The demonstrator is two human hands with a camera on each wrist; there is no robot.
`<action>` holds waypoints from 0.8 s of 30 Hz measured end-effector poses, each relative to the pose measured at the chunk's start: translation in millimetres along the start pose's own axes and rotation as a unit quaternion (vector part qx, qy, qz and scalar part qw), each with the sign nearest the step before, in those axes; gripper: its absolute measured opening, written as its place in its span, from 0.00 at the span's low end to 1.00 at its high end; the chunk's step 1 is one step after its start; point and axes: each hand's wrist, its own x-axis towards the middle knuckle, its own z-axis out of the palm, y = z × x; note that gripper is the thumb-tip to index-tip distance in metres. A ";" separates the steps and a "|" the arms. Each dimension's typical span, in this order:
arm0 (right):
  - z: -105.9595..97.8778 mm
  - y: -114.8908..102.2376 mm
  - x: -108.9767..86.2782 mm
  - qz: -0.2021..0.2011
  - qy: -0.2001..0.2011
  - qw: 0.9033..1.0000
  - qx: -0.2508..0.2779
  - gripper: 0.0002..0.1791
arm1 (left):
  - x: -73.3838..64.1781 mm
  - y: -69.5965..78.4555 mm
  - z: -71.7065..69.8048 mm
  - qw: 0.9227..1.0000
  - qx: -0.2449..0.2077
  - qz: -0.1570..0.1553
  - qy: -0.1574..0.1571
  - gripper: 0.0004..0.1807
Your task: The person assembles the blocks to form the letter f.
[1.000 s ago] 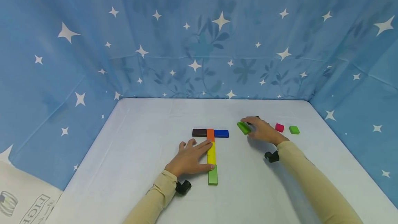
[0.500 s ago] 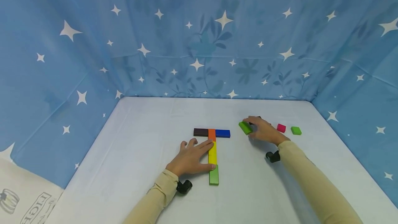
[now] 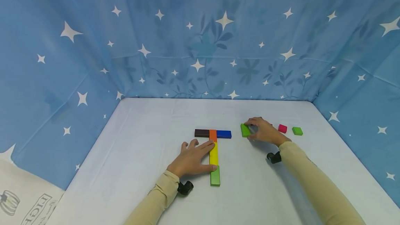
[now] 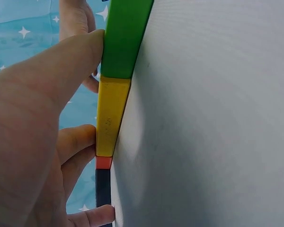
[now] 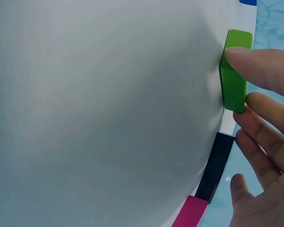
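My left hand [image 3: 191, 159] rests on a column of blocks. Its thumb lies where the yellow block [image 3: 213, 155] meets a light green block [image 3: 215, 176], and its fingertips touch the yellow block near the orange block [image 3: 213, 134]. A dark brown block [image 3: 201, 133] and a blue block [image 3: 223, 134] flank the orange one, forming a T. To the right, my right hand [image 3: 264, 130] pinches a bright green block [image 3: 245, 130] between thumb and fingers. In the right wrist view that green block [image 5: 235, 78] is partly covered by the thumb.
Behind the right hand is a black block [image 5: 214, 168], mostly hidden in the head view. A pink-red block [image 3: 282, 128] and a small green block [image 3: 297, 131] lie further right. Blue star-patterned curtains [image 3: 200, 37] enclose the white table [image 3: 150, 121].
The bright green block in my right hand has turned from slanted to nearly straight, its long side pointing front to back. My left hand has stayed on the column.
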 end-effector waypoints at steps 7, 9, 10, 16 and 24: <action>2.0 0.4 2.4 0.006 0.010 1.000 0.011 0.32 | -0.3 0.6 -0.2 1.000 0.001 -0.002 -0.002 0.47; 2.2 -0.9 3.2 0.005 0.016 1.000 0.015 0.32 | -0.5 0.7 -0.2 1.000 -0.002 -0.003 -0.002 0.47; 2.7 -1.5 3.8 0.005 0.018 1.000 0.018 0.32 | -0.7 0.6 0.0 1.000 -0.003 -0.003 -0.002 0.47; 7.3 -7.2 10.3 -0.005 0.030 0.998 0.047 0.31 | -0.7 -0.4 0.5 1.000 -0.003 -0.002 0.000 0.47; 12.5 -19.5 24.9 -0.013 0.039 0.996 0.075 0.31 | 0.9 -0.1 0.8 1.000 0.004 -0.005 -0.005 0.47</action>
